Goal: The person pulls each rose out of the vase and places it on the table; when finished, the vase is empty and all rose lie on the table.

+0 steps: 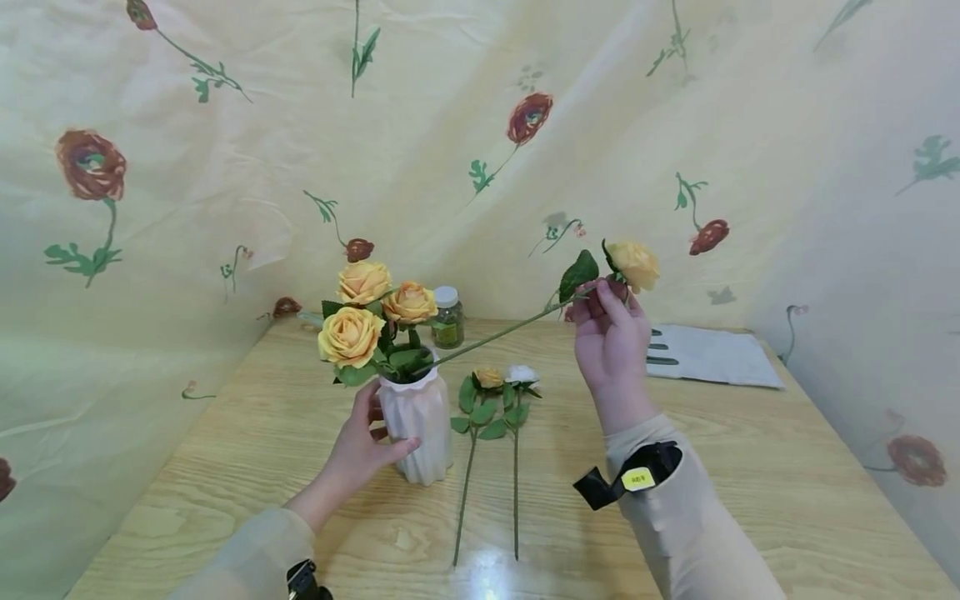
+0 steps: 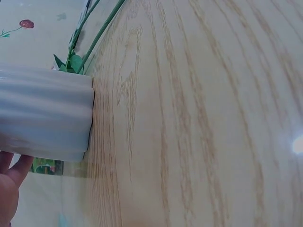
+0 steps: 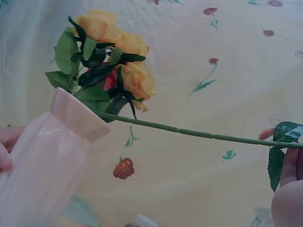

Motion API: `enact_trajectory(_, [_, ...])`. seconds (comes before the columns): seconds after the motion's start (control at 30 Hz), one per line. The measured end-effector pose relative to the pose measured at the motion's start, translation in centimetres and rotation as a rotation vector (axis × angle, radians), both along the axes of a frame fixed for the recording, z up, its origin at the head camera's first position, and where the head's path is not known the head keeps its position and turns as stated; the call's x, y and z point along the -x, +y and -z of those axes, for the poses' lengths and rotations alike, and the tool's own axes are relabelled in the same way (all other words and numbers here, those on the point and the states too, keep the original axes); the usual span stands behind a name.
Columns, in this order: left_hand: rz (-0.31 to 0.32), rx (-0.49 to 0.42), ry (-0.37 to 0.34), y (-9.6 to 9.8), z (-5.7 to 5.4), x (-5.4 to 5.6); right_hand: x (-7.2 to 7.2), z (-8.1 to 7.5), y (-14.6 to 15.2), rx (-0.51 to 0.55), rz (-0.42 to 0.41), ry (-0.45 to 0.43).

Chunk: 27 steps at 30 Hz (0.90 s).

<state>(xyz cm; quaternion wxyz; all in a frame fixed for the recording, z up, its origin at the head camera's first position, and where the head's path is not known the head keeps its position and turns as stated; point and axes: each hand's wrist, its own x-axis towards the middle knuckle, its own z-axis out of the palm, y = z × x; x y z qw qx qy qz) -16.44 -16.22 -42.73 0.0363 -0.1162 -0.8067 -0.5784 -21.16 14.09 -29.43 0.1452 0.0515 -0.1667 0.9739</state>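
A white fluted vase [image 1: 417, 425] stands on the table, holding several yellow-orange artificial roses [image 1: 350, 336] that lean left. My left hand [image 1: 369, 437] grips the vase's left side, thumb across its front. High on the right, my right hand [image 1: 613, 337] pinches the stem of another yellow rose [image 1: 634, 265] just below its bloom. That rose's long green stem [image 3: 199, 134] slants down to the left, its lower end at the vase's mouth. How far it reaches inside is hidden.
On the table [image 1: 300, 467], a yellow rose [image 1: 489, 379] and a white rose [image 1: 522, 374] lie side by side, right of the vase. Behind stands a white-lidded jar [image 1: 447, 318]. A pale flat sheet [image 1: 712, 357] lies at the back right. Flower-printed cloth [image 1: 420, 167] hangs behind.
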Motion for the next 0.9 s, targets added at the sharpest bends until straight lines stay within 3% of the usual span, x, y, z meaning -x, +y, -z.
enact_trajectory(0.3, [0.0,0.013,-0.011,0.0,-0.3,-0.2,0.4,1.2,2.0,0.066,0.009,-0.093])
enact_trajectory(0.53, [0.003,0.012,-0.008,0.0,-0.1,-0.1,0.7,1.6,3.7,0.128,0.043,-0.079])
enact_trajectory(0.73, [-0.005,0.022,0.001,-0.1,-0.2,-0.2,0.9,2.3,4.7,0.053,0.032,-0.169])
enact_trajectory(0.9, [-0.001,0.021,0.002,-0.1,-0.2,-0.2,0.9,3.1,5.0,-0.149,0.018,-0.268])
